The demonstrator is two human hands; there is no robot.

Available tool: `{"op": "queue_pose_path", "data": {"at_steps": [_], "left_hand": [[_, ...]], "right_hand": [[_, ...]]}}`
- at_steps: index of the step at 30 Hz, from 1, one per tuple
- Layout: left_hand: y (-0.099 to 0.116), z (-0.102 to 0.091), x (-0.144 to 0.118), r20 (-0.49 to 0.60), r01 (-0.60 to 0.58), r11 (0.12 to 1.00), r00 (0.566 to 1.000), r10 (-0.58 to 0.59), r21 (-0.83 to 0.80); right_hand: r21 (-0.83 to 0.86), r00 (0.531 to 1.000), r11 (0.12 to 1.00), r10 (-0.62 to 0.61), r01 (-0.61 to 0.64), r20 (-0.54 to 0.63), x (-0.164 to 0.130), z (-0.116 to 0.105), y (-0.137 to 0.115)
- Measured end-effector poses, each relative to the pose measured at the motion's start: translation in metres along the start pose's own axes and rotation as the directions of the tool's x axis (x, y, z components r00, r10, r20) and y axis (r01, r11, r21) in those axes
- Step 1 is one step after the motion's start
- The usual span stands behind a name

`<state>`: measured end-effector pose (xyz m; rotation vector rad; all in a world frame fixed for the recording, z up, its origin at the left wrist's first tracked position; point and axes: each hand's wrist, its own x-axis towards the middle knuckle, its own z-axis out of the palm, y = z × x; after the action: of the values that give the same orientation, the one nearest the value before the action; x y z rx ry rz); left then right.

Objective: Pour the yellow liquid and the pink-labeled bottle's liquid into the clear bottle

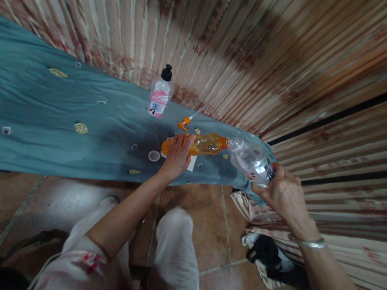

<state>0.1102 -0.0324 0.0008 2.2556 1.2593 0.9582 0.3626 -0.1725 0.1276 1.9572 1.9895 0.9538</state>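
My left hand (178, 153) is wrapped round an orange see-through bottle (208, 144), which lies nearly level with its uncapped neck pointing right. In my right hand (281, 191) is a clear plastic bottle (250, 162), tilted so that its mouth points up and left. The two bottle mouths meet or nearly meet; I cannot tell whether they touch. Behind them on the blue cloth lies an orange pump top (183, 123) with a thin pale tube. A small round whitish cap or lid (154, 156) rests left of my left hand.
A clear pump bottle (160, 94) with a black top and pink label stands at the back of the blue cloth (116, 113). Pleated patterned curtains (219, 54) hang behind and to the right. Dark clothing (268, 258) lies low at the right, above the tiled floor (214, 230).
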Motion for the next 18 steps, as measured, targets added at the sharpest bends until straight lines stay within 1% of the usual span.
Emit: {"op": "queue_pose_path", "data": {"at_steps": [4, 11, 18], "left_hand": [[0.0002, 0.0, 0.0002, -0.002, 0.003, 1.0, 1.0, -0.003, 0.016], [-0.0003, -0.0003, 0.0001, 0.009, 0.001, 1.0, 1.0, -0.001, 0.012], [0.0013, -0.0022, -0.0001, 0.017, 0.005, 1.0, 1.0, -0.006, 0.015]], "right_hand": [[0.001, 1.0, 1.0, 0.008, -0.008, -0.002, -0.0007, 0.0016, 0.0014], [0.005, 1.0, 1.0, 0.002, -0.002, -0.002, 0.0007, -0.002, -0.0007], [-0.015, 1.0, 1.0, 0.005, -0.005, 0.019, -0.0002, -0.0009, 0.0001]]}}
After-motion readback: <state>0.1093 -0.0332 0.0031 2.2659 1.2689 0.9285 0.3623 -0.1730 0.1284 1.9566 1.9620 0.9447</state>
